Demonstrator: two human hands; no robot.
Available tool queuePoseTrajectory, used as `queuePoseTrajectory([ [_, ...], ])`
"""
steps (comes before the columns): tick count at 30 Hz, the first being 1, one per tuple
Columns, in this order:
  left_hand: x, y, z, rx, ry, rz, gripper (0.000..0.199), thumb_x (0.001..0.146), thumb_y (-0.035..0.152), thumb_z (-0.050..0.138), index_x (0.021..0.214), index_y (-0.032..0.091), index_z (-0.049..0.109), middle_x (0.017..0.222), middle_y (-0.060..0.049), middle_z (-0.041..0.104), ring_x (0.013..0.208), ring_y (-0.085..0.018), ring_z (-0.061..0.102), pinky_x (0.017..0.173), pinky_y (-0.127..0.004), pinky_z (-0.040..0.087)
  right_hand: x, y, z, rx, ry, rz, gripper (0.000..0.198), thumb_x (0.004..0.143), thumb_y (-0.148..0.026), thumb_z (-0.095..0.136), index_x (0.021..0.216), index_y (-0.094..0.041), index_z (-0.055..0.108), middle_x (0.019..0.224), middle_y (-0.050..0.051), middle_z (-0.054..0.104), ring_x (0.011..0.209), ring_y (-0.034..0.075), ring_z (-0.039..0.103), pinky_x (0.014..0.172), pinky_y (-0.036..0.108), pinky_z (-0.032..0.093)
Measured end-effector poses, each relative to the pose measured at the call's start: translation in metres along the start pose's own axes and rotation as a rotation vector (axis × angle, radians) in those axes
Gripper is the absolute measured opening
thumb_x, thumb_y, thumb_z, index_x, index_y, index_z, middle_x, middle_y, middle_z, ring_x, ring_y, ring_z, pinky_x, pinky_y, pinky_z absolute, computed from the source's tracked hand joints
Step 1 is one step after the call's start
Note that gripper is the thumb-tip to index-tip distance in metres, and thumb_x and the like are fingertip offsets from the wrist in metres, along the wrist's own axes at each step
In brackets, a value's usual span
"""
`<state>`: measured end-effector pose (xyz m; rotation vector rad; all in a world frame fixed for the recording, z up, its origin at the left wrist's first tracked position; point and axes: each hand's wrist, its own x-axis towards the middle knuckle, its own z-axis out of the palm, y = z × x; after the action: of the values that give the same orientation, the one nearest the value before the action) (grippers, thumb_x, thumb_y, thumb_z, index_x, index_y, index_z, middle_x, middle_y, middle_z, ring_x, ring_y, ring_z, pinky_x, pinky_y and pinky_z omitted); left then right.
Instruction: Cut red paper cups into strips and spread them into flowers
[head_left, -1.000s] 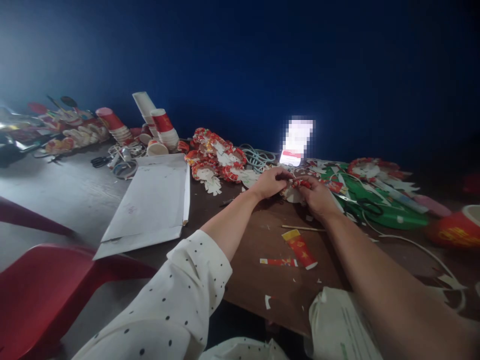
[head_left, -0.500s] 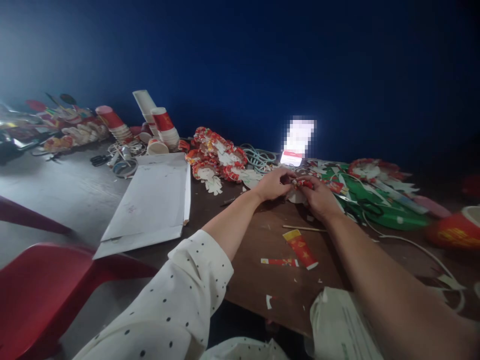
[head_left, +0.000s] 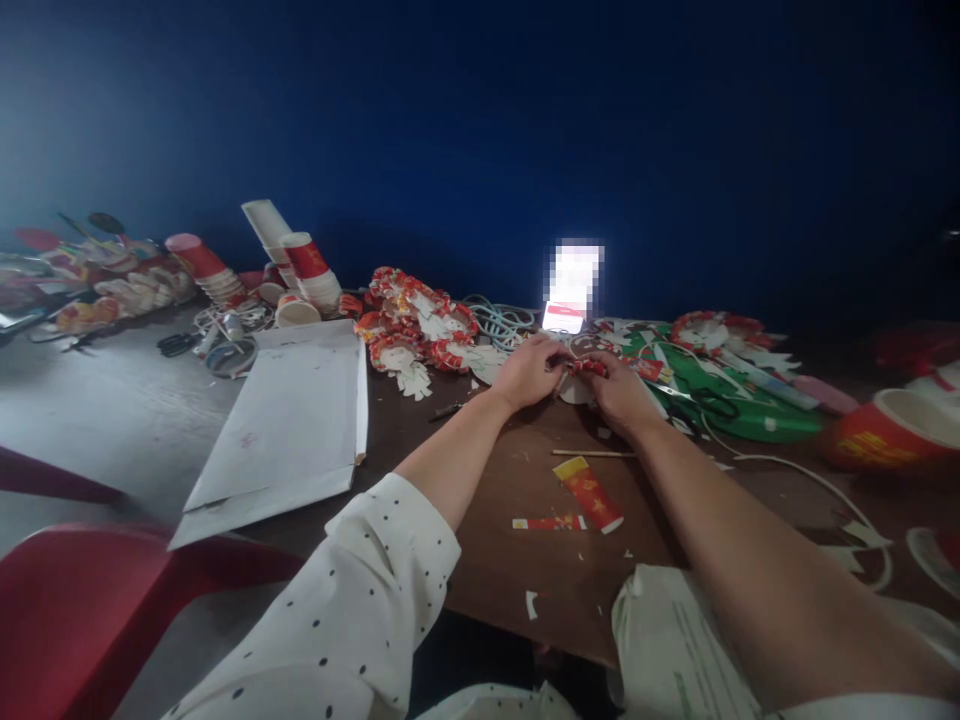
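Note:
Both hands meet over the far middle of the brown table (head_left: 487,540), in front of a lit phone (head_left: 562,317). With bent fingers my left hand (head_left: 529,372) grips the left side of a small red-and-white paper craft piece (head_left: 576,388). My right hand (head_left: 619,390) pinches its right side. The piece looks cut from a paper cup; its details are too small to make out. Nearer me lie a red cut paper piece with a yellow end (head_left: 589,495), a narrow red strip (head_left: 549,524) and a thin stick (head_left: 592,454).
Red-and-white paper crafts (head_left: 420,325) are heaped left of my hands. A white board (head_left: 277,420) and stacked paper cups (head_left: 311,270) stand farther left. Scissors (head_left: 705,400) lie on green material (head_left: 750,420) at right, near a red paper bucket (head_left: 877,430). A red chair (head_left: 82,610) is lower left.
The view has turned slightly right, so most things sit farther left in the picture. Both hands keep hold of the paper craft piece, with little visible change in their grip.

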<state>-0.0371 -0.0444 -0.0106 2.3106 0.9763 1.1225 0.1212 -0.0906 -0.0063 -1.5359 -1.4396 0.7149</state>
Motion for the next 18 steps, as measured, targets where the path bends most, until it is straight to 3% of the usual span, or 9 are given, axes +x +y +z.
queuePoseTrajectory([
  [5,0.0,0.001,0.002,0.023,-0.034,0.004,0.035,0.075,0.006,0.053,0.106,0.016,0.066,0.11,-0.009,0.062,0.104,-0.018,0.057,0.096,-0.031,0.046,-0.002,-0.002,-0.001,0.034,-0.023,-0.05,0.019,0.072,-0.034,0.061,0.085,-0.021,0.065,0.084,0.006,0.07,0.077,0.022,0.061,0.071,0.034,0.05],
  [14,-0.001,0.003,0.001,0.038,-0.016,-0.03,0.03,0.078,0.01,0.053,0.102,0.016,0.069,0.104,-0.009,0.065,0.1,-0.019,0.059,0.095,-0.032,0.046,0.006,0.012,0.003,0.074,0.006,-0.013,0.027,0.073,-0.04,0.06,0.092,-0.021,0.064,0.083,0.005,0.069,0.073,0.021,0.061,0.066,0.034,0.049],
  [18,0.001,0.004,0.0,0.004,-0.01,-0.067,0.029,0.077,0.012,0.054,0.101,0.016,0.07,0.102,-0.008,0.068,0.096,-0.019,0.06,0.094,-0.032,0.046,0.014,0.03,0.007,0.1,0.012,-0.076,0.03,0.076,-0.041,0.057,0.097,-0.021,0.063,0.087,0.006,0.07,0.075,0.022,0.063,0.066,0.035,0.051],
])
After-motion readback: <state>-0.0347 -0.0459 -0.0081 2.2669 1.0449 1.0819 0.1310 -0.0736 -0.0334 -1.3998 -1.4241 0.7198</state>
